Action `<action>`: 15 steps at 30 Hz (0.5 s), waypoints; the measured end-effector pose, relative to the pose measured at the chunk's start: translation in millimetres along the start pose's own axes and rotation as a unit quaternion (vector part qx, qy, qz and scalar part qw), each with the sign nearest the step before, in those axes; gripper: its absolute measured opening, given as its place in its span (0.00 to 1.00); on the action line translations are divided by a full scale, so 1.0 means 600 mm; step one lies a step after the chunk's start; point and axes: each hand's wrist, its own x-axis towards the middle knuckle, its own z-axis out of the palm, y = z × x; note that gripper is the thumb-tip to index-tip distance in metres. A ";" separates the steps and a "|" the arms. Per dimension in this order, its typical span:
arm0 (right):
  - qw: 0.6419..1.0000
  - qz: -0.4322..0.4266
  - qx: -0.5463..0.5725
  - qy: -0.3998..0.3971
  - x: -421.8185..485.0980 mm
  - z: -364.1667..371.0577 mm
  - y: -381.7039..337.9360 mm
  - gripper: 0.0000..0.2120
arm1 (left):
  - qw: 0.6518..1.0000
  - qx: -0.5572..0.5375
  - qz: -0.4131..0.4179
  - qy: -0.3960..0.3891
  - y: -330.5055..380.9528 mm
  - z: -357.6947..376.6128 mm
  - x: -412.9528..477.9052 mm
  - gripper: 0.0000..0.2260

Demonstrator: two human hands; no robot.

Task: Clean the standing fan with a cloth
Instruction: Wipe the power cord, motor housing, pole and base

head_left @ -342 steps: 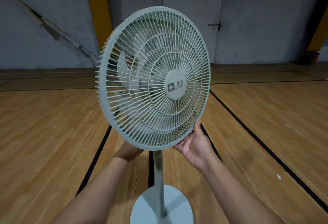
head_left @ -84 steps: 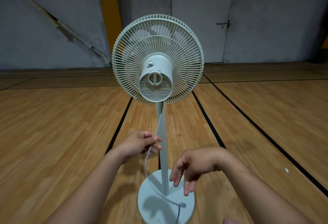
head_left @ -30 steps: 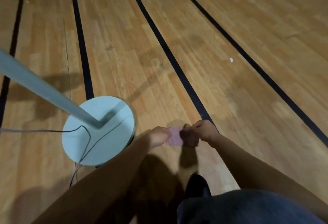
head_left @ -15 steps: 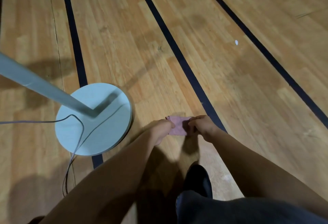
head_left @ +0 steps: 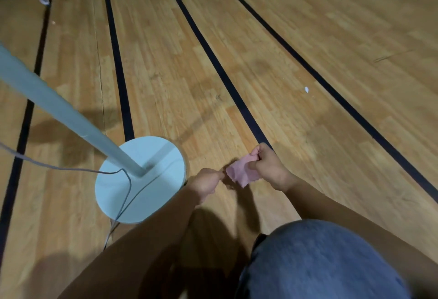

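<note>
A small pink cloth (head_left: 239, 174) hangs just above the wooden floor, right of the fan's round pale base (head_left: 151, 194). My right hand (head_left: 267, 167) grips the cloth's upper right part. My left hand (head_left: 207, 184) pinches its left corner with fingers closed. The fan's pale pole (head_left: 59, 111) slants up to the left edge; the fan head is out of view. A thin grey cord (head_left: 125, 187) runs across the base.
The wooden floor carries several black lines (head_left: 225, 80). My knee in blue denim (head_left: 320, 263) fills the lower right. A small white speck (head_left: 306, 89) lies on the floor further out.
I turned from the fan's back down to the floor and took up the pink cloth. In the last half second both hands lifted it off the floor, the right hand bunching it.
</note>
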 end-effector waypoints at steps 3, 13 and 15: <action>0.999 -0.036 -0.033 -0.002 -0.019 -0.009 -0.058 0.17 | 0.999 0.003 0.030 0.024 0.024 -0.030 -0.034 0.11; 0.974 -0.204 -0.046 -0.085 -0.150 -0.027 -0.312 0.18 | 0.982 -0.020 0.189 0.009 0.116 -0.142 -0.209 0.28; 0.969 -0.224 -0.022 -0.101 -0.183 -0.026 -0.363 0.19 | 0.974 -0.021 0.227 -0.009 0.131 -0.174 -0.257 0.22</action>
